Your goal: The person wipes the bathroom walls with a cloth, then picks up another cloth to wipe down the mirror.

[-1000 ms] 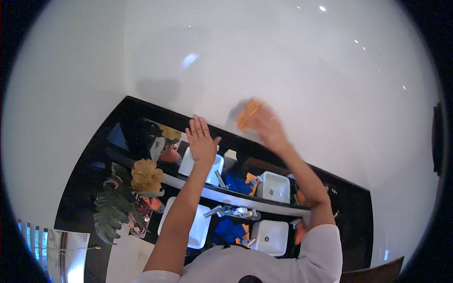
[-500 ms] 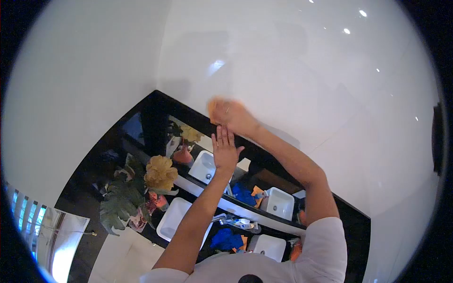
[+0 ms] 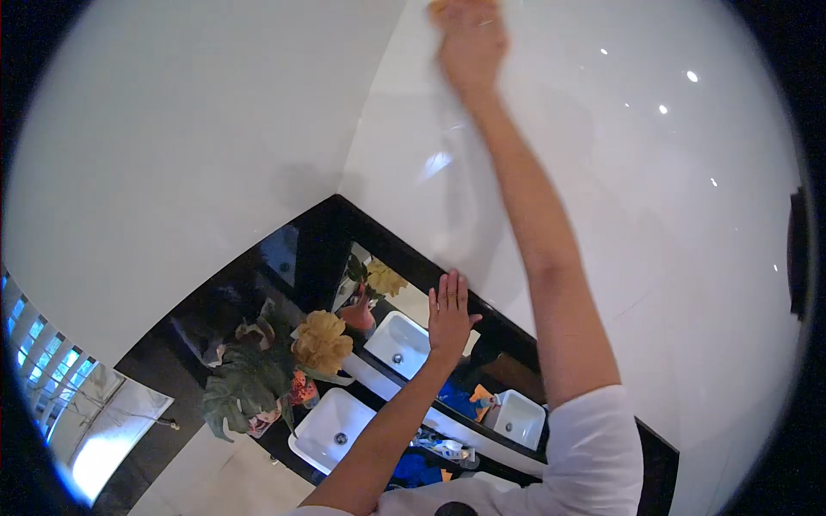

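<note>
My right hand is at the top of the view, on the white wall. Its fingers are closed on an orange cloth, of which only a blurred edge shows. My left hand lies flat with fingers stretched out against the upper edge of the mirror, over the black border. It holds nothing.
Below the mirror are a white sink and a vase of flowers with a yellow bloom and large dark leaves. A blue cloth lies on the counter near small bottles. A slatted window is at left.
My right hand has moved up the wall with the orange cloth, away from the black border. My left hand stays flat at the mirror's upper edge while the whole view has shifted.
</note>
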Tool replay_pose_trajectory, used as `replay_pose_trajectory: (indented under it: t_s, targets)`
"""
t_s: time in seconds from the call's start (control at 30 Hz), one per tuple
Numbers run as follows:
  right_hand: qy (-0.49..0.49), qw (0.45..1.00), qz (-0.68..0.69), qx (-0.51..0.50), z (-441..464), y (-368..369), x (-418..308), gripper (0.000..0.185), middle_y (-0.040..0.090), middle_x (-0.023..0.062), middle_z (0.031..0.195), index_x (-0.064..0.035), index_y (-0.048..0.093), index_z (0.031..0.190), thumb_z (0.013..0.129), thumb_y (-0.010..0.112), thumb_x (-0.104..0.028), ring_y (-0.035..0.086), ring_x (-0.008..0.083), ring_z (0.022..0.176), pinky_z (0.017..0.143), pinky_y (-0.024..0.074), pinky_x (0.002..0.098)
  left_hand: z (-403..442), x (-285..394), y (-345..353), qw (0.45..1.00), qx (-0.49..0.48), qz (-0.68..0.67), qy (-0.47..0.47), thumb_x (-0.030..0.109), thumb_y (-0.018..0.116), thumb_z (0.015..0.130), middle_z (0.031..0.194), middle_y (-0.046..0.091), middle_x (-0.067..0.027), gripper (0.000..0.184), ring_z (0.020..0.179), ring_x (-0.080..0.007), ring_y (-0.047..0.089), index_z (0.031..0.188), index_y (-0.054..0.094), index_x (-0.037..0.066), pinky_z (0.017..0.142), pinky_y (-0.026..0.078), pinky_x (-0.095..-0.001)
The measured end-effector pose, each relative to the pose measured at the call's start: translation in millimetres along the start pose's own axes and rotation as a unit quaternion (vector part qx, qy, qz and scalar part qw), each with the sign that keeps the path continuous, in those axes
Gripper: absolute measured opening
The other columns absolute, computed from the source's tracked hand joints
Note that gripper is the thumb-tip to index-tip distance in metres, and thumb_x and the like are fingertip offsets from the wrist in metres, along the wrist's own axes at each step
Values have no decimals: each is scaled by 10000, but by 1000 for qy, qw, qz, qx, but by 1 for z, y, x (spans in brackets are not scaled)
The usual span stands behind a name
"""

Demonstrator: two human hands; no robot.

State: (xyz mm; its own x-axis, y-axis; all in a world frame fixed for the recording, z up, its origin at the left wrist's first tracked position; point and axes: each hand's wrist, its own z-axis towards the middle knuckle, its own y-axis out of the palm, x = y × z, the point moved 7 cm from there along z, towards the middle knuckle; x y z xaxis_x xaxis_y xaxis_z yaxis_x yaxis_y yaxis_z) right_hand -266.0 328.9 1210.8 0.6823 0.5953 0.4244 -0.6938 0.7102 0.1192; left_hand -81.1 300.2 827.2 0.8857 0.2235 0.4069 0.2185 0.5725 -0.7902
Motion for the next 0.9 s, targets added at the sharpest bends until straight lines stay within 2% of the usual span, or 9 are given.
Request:
replay_pose_trajectory:
  t_s: [0.2,0.27,0.37,0.43,0.5,0.57,0.7,0.77,0.9]
  targets:
    - [0,949,193,-249,-217,13,-147,312,484,152,1254,-42,568,1094,815,469,-142,403,304,1210,958,347,484,-4,1,21,993,-110,40,34,420,389,888,1456,220,-159,654,1368,-285,142,1382,257,12,1105,83,-461]
    - [-213,906,164,-328,-294,-2,-188,270,495,151,1231,-48,609,1024,797,475,-108,438,308,1155,941,367,470,-2,-1,-22,993,51,-105,16,389,388,886,1452,233,-150,614,1356,-292,168,1362,307,10,1105,82,-470]
    - [-15,824,302,-479,-255,-5,-170,227,510,154,1186,-47,633,958,775,505,-92,470,313,1080,907,392,462,-3,-3,11,971,59,-232,21,385,402,880,1451,230,-153,610,1362,-290,144,1366,311,27,1103,90,-470]
    - [-58,852,303,-423,-214,-12,-159,238,511,154,1170,-48,623,979,781,507,-108,479,308,1058,890,401,458,-1,-2,17,958,7,-286,30,381,399,884,1454,221,-152,610,1368,-289,123,1376,295,37,1100,95,-472]
    - [-106,875,296,-369,-175,-11,-150,250,512,153,1154,-49,613,1001,786,508,-124,488,304,1035,874,410,454,1,2,9,999,-34,-26,-11,367,393,893,1451,232,-148,589,1366,-296,127,1385,289,60,1092,109,-484]
    - [35,945,202,-255,-142,-9,-120,267,504,156,1153,-34,588,1032,808,488,-140,485,318,1037,867,418,438,-1,5,13,999,-33,-27,7,366,390,897,1452,230,-146,584,1364,-296,134,1387,286,65,1090,111,-487]
    - [279,890,203,-298,-165,32,-138,338,484,152,1214,-78,561,1119,790,520,-139,492,322,1066,837,441,439,-3,5,15,999,-26,-35,10,391,404,888,1458,217,-142,617,1365,-292,130,1394,265,67,1088,118,-486]
    - [141,970,10,-198,-179,41,-166,353,481,150,1218,-79,550,1142,801,522,-169,489,306,1077,838,449,426,-5,6,11,999,-25,-37,0,408,416,880,1460,210,-142,642,1368,-288,124,1397,252,65,1088,121,-483]
    - [-31,955,41,-291,-187,18,-149,366,487,135,1214,-44,544,1141,788,545,-143,503,294,1060,840,464,414,-2,2,14,996,-69,-55,-14,442,439,864,1465,195,-141,695,1372,-280,111,1404,228,60,1088,127,-477]
